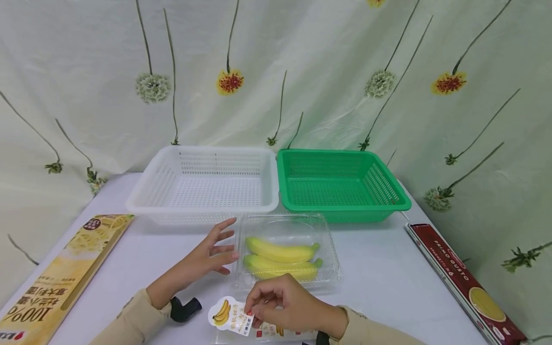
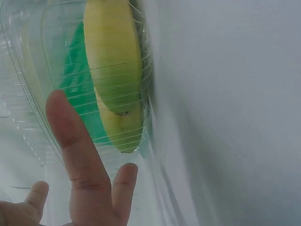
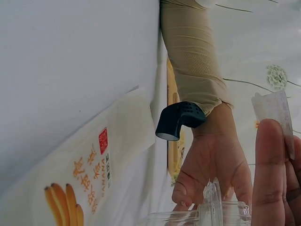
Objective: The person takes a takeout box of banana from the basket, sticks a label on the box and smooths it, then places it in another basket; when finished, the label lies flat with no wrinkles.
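Observation:
A clear plastic clamshell box (image 1: pixel 331 249), its lid down, holds two yellow bananas (image 1: pixel 278 251) with greenish tips. My left hand (image 1: pixel 211 254) is at the box's left side, fingers spread and fairly straight, with nothing in its grasp. Between thumb and fingers, my right hand (image 1: pixel 293 304) pinches a white banana sticker (image 1: pixel 230 315) printed with bananas and orange writing. That sticker (image 3: pixel 276 110) shows its pale back in the right wrist view. Beneath the right hand lies a backing sheet (image 3: pixel 127 125) bearing more banana stickers, partly covered by the hand in the head view.
Behind the box stand a white basket (image 1: pixel 202 210) and, to its right, a green basket (image 1: pixel 345 209). A yellow pasta pack (image 1: pixel 69 278) lies along the left table edge. On the right edge is a dark red spaghetti pack (image 1: pixel 465 282). A flowered curtain hangs behind.

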Demonstrator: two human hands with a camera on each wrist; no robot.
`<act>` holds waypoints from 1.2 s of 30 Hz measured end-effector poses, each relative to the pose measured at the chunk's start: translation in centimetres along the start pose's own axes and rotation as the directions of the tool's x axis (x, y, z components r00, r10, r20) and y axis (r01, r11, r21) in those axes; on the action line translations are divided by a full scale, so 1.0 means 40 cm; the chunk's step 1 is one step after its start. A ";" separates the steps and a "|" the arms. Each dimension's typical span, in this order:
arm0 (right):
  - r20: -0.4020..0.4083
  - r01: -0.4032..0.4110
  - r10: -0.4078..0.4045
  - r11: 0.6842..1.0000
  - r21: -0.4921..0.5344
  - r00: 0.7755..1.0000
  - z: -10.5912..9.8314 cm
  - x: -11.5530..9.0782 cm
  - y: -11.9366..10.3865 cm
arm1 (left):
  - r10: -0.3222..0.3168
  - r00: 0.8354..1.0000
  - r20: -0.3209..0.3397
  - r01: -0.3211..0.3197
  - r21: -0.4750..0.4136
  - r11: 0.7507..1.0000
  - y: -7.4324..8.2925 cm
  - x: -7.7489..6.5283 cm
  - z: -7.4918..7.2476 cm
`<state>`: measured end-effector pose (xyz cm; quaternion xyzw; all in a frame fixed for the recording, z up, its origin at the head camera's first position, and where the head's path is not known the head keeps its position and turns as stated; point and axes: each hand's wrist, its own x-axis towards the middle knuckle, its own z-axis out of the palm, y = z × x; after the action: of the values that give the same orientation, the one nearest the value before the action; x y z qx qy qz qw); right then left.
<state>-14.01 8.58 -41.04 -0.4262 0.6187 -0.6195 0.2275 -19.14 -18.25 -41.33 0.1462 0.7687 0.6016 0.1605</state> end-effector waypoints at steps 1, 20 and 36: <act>-0.010 -0.011 0.011 1.000 -0.003 1.000 -0.001 0.001 -0.003 | 0.000 1.000 0.004 0.000 -0.001 1.000 0.001 0.002 0.001; -0.188 -0.073 0.069 0.997 -0.015 0.980 -0.065 0.024 -0.047 | -0.044 0.999 0.004 0.044 -0.017 0.999 0.034 0.044 0.031; -0.349 -0.174 0.186 0.983 0.065 0.918 -0.142 0.035 -0.073 | -0.064 0.997 -0.030 0.064 -0.028 0.998 0.038 0.044 0.033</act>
<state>-18.64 11.05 -37.17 -0.2454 0.6758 -0.6725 0.1755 -20.13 -16.00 -40.27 0.1099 0.7670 0.6089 0.1697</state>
